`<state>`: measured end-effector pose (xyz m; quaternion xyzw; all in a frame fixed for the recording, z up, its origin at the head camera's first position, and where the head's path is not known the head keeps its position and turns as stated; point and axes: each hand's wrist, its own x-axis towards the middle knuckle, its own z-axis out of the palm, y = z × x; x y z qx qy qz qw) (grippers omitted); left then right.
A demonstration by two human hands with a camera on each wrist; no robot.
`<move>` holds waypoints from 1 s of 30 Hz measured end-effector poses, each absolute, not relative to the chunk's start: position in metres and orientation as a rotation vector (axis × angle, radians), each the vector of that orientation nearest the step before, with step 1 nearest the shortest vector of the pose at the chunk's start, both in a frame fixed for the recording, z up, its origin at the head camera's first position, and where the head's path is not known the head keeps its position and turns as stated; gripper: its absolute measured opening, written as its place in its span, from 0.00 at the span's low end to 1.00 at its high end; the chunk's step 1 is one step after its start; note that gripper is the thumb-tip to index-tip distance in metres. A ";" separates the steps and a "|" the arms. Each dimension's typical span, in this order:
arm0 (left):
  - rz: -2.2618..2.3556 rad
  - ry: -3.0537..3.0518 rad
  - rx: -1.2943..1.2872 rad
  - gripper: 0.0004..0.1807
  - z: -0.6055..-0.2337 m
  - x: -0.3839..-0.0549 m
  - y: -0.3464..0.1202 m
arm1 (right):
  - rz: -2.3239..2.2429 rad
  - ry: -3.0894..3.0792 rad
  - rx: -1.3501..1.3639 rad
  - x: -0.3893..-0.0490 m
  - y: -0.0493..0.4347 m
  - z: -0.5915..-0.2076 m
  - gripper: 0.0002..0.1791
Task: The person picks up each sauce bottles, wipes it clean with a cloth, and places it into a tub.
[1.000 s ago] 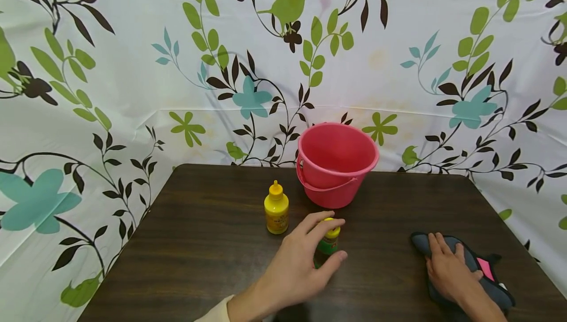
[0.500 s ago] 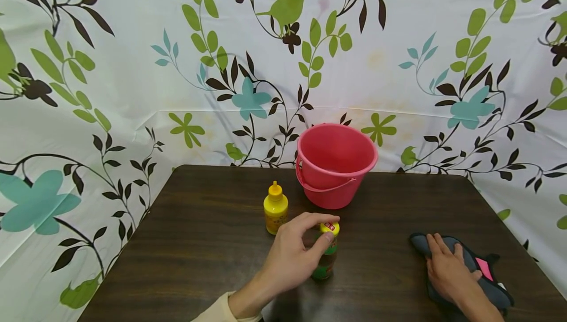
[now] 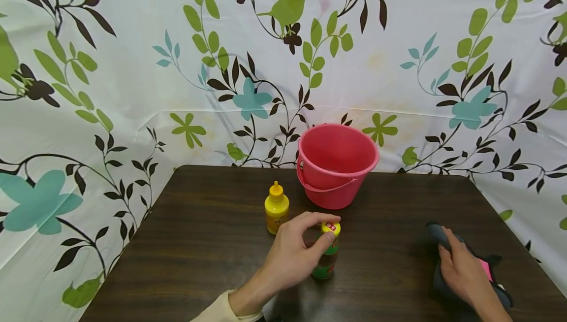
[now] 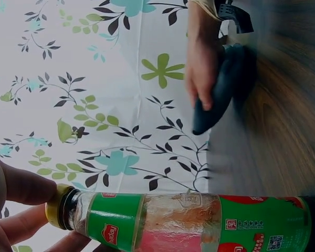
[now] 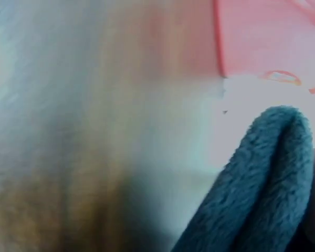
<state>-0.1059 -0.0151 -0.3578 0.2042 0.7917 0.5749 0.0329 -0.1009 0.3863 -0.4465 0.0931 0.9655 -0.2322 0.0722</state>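
Note:
My left hand (image 3: 290,252) pinches the yellow cap of a glass sauce bottle (image 3: 325,262) between thumb and fingers. The bottle stands upright on the dark table; its green and red label (image 4: 252,223) shows in the left wrist view. At the right, my right hand (image 3: 465,275) grips a soft grey-blue plush thing (image 3: 438,236) with a pink patch and a small dark point sticking out. The right wrist view is blurred, but the fuzzy folded end (image 5: 257,184) of the plush shows there. Part of it is hidden beneath my hand.
A yellow squeeze bottle (image 3: 276,211) with a pointed tip stands just behind my left hand. Further back is a pink bucket (image 3: 332,196) with its handle hanging down. The wood-grain table (image 3: 190,253) ends at a patterned curtain (image 3: 133,66).
My left hand has closed its thumb and fingers on the bottle's cap. My right hand, earlier lying flat on the plush thing, now curls round it, and the plush is squeezed narrower.

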 end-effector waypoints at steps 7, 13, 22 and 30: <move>1.757 2.451 0.633 0.14 -0.358 -0.106 -0.015 | -1.191 2.822 0.600 -0.097 0.381 -0.421 0.38; 1.762 2.450 0.639 0.14 -0.359 -0.106 -0.014 | -1.951 2.683 0.612 -0.090 0.369 -0.414 0.34; 1.773 2.472 0.640 0.15 -0.360 -0.106 -0.015 | -2.572 2.255 0.200 -0.087 0.354 -0.408 0.32; 1.764 2.476 0.636 0.14 -0.360 -0.105 -0.015 | -2.530 2.267 0.288 -0.083 0.335 -0.399 0.29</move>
